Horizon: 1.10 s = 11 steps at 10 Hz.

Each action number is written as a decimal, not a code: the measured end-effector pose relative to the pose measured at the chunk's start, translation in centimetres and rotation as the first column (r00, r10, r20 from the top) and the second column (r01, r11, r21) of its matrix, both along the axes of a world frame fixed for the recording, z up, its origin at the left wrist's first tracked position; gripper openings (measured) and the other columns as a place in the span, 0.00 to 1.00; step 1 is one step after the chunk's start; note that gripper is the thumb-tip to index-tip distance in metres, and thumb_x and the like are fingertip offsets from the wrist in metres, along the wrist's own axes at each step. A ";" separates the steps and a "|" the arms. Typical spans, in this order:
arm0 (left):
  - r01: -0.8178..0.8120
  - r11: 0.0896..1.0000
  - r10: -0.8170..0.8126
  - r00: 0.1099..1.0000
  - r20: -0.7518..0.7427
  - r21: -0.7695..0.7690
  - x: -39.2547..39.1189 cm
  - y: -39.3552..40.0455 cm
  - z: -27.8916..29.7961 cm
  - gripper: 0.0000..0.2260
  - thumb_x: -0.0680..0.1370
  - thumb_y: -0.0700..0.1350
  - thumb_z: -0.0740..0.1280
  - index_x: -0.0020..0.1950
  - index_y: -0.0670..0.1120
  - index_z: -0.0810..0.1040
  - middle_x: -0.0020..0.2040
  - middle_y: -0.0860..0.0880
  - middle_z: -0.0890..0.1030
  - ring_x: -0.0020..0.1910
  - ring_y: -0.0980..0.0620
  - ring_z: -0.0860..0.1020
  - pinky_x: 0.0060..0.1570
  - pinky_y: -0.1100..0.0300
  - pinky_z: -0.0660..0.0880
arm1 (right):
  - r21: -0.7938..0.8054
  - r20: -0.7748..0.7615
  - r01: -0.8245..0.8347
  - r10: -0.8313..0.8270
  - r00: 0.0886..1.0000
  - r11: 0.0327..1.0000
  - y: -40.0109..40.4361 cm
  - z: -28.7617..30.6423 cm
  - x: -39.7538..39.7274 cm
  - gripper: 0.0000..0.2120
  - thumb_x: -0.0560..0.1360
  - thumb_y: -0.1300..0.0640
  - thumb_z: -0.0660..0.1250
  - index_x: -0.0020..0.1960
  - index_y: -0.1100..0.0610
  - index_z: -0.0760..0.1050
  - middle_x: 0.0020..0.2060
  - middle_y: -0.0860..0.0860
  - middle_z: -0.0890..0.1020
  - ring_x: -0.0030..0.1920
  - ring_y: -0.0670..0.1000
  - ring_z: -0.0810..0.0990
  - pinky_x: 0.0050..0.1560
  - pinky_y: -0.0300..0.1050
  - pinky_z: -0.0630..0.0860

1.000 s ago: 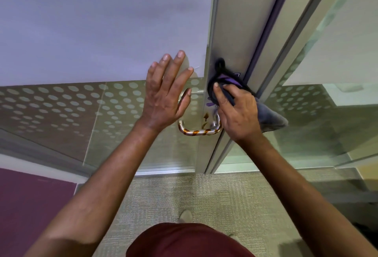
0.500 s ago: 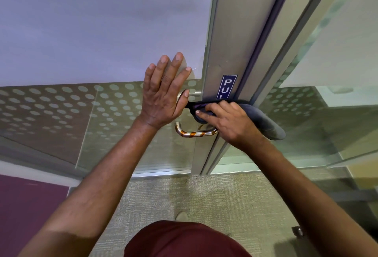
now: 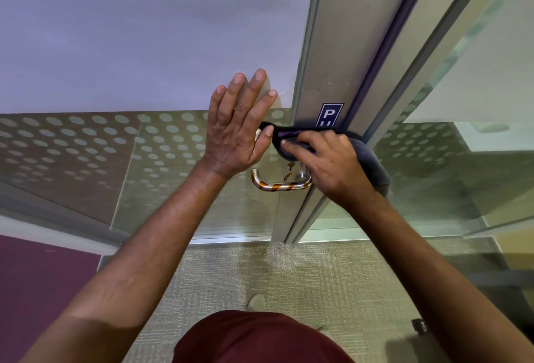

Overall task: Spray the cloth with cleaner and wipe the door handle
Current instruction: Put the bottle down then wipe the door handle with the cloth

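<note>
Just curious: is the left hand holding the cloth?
No, the left hand lies flat on the glass; the right hand holds the cloth.

Your right hand [image 3: 332, 166] now sits lower on the door frame than a second ago, down from the spot above the sign [image 3: 329, 115] to the upper end of the door handle [image 3: 281, 185]. The cloth [image 3: 291, 137], bunched up there then, is now stretched flat across the frame, uncovering the sign's top letters. Your fingers [image 3: 291, 146] reach further left than half a second ago, close to your left hand's [image 3: 235, 131] thumb.
</note>
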<state>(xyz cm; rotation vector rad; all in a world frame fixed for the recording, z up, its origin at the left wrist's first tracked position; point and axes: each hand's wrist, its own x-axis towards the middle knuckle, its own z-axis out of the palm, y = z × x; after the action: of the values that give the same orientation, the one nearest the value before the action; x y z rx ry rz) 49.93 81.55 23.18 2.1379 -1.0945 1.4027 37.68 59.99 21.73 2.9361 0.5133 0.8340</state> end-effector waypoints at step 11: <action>0.007 1.000 -0.006 0.999 0.037 -0.022 0.3 -0.3 -0.3 0.26 0.86 0.54 0.54 0.82 0.47 0.62 0.87 0.50 0.49 0.86 0.49 0.47 0.84 0.49 0.46 | -0.055 -0.095 0.061 -0.066 0.993 0.997 0.5 -1.4 -1.6 0.17 0.83 0.58 0.61 0.70 0.52 0.77 0.64 0.53 0.78 0.56 0.57 0.75 0.50 0.52 0.68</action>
<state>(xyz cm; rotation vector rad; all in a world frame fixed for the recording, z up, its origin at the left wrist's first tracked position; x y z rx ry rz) 50.24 81.23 22.91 2.0985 -1.0934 1.4506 36.12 60.45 20.34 2.9387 0.4374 0.6647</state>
